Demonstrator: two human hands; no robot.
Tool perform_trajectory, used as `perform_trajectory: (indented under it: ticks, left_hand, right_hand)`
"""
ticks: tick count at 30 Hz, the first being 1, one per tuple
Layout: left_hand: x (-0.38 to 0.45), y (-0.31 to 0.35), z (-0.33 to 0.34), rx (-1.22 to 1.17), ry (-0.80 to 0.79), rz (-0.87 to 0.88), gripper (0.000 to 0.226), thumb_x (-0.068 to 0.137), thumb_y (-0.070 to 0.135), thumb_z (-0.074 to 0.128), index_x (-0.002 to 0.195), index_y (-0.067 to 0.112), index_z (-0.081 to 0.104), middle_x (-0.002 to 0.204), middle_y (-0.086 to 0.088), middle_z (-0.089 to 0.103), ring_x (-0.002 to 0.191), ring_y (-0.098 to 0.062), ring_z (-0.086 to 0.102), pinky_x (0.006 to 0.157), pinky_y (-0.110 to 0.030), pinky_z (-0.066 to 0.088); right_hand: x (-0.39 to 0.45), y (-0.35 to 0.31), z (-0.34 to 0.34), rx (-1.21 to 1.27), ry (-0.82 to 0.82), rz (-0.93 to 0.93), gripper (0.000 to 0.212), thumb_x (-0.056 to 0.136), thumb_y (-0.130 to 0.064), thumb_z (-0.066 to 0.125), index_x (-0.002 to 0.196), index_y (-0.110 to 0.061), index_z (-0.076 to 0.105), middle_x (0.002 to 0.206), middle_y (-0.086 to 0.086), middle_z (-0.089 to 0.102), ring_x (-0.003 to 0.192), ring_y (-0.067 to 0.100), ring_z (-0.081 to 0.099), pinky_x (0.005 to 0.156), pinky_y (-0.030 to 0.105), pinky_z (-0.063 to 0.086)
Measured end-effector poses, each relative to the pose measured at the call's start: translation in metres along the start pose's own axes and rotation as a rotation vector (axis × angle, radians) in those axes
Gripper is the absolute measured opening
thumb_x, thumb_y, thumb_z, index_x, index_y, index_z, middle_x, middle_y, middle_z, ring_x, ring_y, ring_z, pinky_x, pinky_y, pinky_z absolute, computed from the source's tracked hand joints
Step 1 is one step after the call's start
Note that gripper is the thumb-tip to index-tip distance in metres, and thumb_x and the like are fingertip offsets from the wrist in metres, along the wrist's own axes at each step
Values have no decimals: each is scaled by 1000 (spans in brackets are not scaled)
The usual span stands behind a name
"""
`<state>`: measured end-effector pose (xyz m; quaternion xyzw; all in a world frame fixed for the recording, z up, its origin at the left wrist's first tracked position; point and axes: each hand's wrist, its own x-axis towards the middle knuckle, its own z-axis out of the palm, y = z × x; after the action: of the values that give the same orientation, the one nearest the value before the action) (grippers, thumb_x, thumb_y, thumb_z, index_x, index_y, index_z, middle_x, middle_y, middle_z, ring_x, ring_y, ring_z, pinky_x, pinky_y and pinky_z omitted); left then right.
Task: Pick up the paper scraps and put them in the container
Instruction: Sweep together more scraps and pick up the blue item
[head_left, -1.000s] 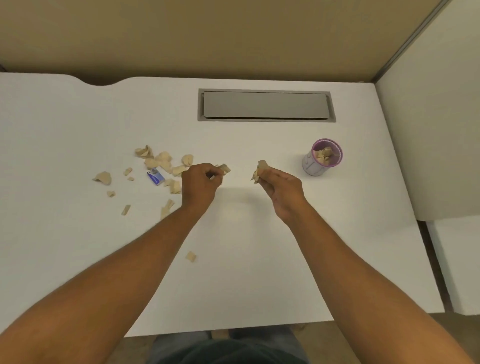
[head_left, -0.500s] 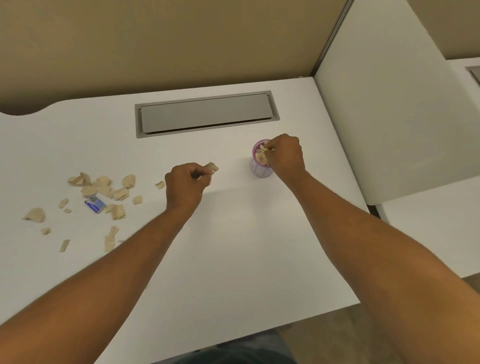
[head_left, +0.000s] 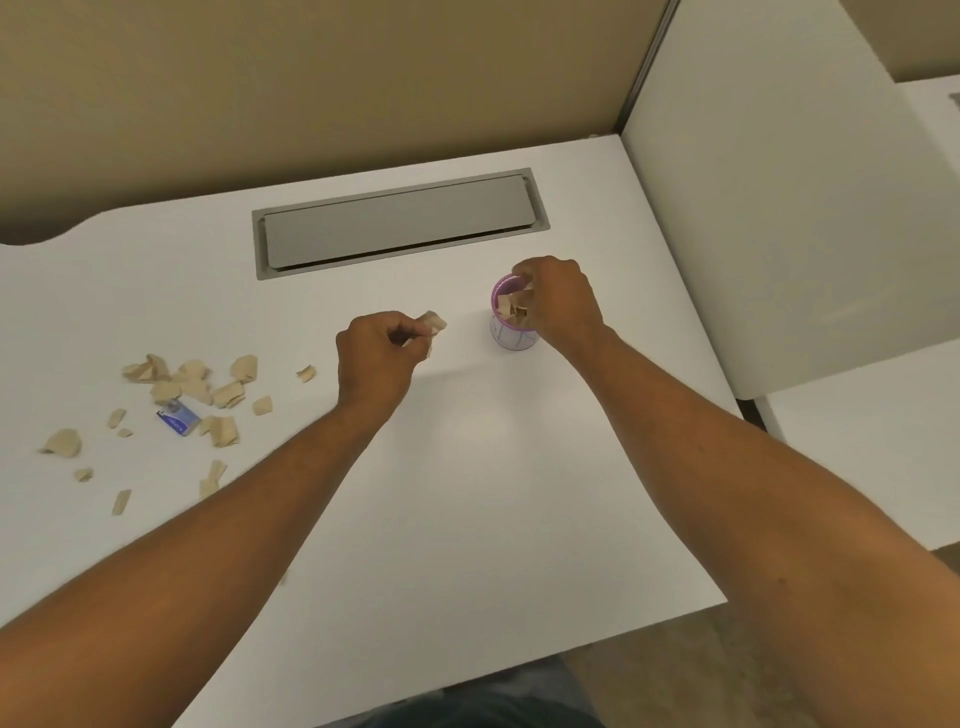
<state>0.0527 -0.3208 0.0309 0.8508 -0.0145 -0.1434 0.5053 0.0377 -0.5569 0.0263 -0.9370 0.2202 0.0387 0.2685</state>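
A small lilac container (head_left: 511, 339) with a purple rim stands on the white desk (head_left: 467, 493), with tan scraps showing inside it. My right hand (head_left: 563, 306) is over its mouth, fingers pinched on a paper scrap (head_left: 515, 305) just inside the rim. My left hand (head_left: 374, 358) hovers to the left of the container, pinching another tan paper scrap (head_left: 434, 322) between thumb and fingers. Several loose paper scraps (head_left: 195, 382) lie scattered on the desk at the far left.
A small blue object (head_left: 178, 414) lies among the loose scraps. A grey cable hatch (head_left: 400, 223) is set into the desk behind the hands. A white partition (head_left: 779, 208) stands just right of the container, and the desk's front edge runs near my arms.
My right hand has carried its scrap from mid-desk to the container and lowered its fingers into the mouth. The left hand has kept its scrap and shifted slightly right.
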Motion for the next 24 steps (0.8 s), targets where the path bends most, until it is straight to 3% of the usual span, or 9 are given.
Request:
perform_trajectory:
  ticks: [3, 6, 7, 11, 16, 24]
  left_hand:
    - [8, 14, 18, 40, -39, 41, 11, 84, 9, 78, 91, 16, 83, 92, 1, 81, 89, -18, 77, 92, -42, 62]
    - [17, 30, 38, 74, -58, 98, 12, 84, 8, 78, 92, 15, 84, 90, -1, 81, 86, -18, 76, 89, -37, 62]
    - [20, 35, 45, 94, -65, 118, 12, 84, 8, 78, 92, 15, 84, 88, -1, 80, 85, -19, 76, 86, -34, 62]
    - [36, 50, 72, 184, -130, 164, 10, 83, 7, 78, 90, 13, 83, 84, -3, 77, 83, -23, 74, 81, -35, 62]
    - [54, 60, 99, 262, -203, 114, 14, 82, 8, 79, 95, 10, 83, 98, -7, 78, 92, -26, 74, 87, -42, 64]
    - [65, 61, 104, 323, -250, 130, 20, 95, 20, 68, 108, 12, 82, 104, -8, 79, 91, -28, 76, 89, -45, 63]
  right_hand:
    - [-1, 3, -4, 73, -58, -22, 15, 81, -17, 74, 93, -11, 69, 91, 1, 70, 84, 23, 62, 70, 27, 45]
    - [-3, 9, -14, 181, 0, 16, 35, 88, -17, 76, 122, -12, 70, 124, 5, 70, 111, 22, 65, 87, 23, 46]
    - [-5, 12, -18, 240, 53, 39, 37, 90, -15, 75, 126, -11, 69, 127, 5, 70, 114, 20, 65, 91, 23, 48]
    - [-18, 30, -28, 464, 255, 157, 24, 91, -5, 69, 114, -6, 75, 108, 9, 76, 95, 18, 71, 90, 25, 56]
    - [-46, 47, -23, 637, 285, 263, 18, 91, -5, 69, 106, -8, 77, 89, 0, 74, 76, 12, 70, 84, 29, 61]
    - [-69, 57, -6, 708, 254, 328, 16, 94, -5, 65, 105, -8, 76, 84, 3, 73, 84, 23, 74, 83, 37, 64]
